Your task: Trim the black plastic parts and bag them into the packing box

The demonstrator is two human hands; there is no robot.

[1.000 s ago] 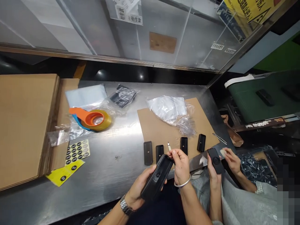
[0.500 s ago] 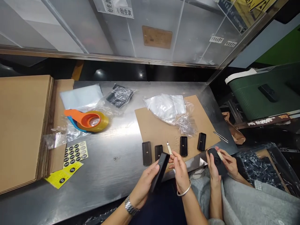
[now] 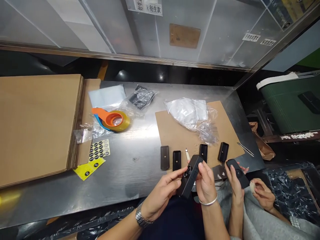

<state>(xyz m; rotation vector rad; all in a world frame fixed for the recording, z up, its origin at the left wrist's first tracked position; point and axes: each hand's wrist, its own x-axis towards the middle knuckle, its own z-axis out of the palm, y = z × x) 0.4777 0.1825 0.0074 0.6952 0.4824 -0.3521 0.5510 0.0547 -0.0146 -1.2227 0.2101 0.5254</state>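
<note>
A long black plastic case (image 3: pixel 190 178) with a round recess on its upper face is held tilted between my two hands. My left hand (image 3: pixel 166 188), with a metal watch at the wrist, grips it from the left, fingertips near the recess. My right hand (image 3: pixel 206 183), wearing a bangle, closes on its right side. Just behind lies a slim pale-handled knife (image 3: pixel 187 154), partly hidden by the case. Open black plastic trays (image 3: pixel 164 157) lie in a row along the front of the cardboard sheet (image 3: pixel 167 123).
On the right, a co-worker's hands (image 3: pixel 235 180) hold a similar black case. Tweezers (image 3: pixel 245 149) lie near the cardboard's right edge. Clear plastic bags (image 3: pixel 186 110), a tape roll (image 3: pixel 125 124), a sticker sheet (image 3: pixel 100 150) and stacked cardboard (image 3: pixel 37 126) occupy the metal table (image 3: pixel 135 176).
My right hand has left the knife and now grips the case too. The case has turned, bringing its round recess into view. The camera view has shifted left.
</note>
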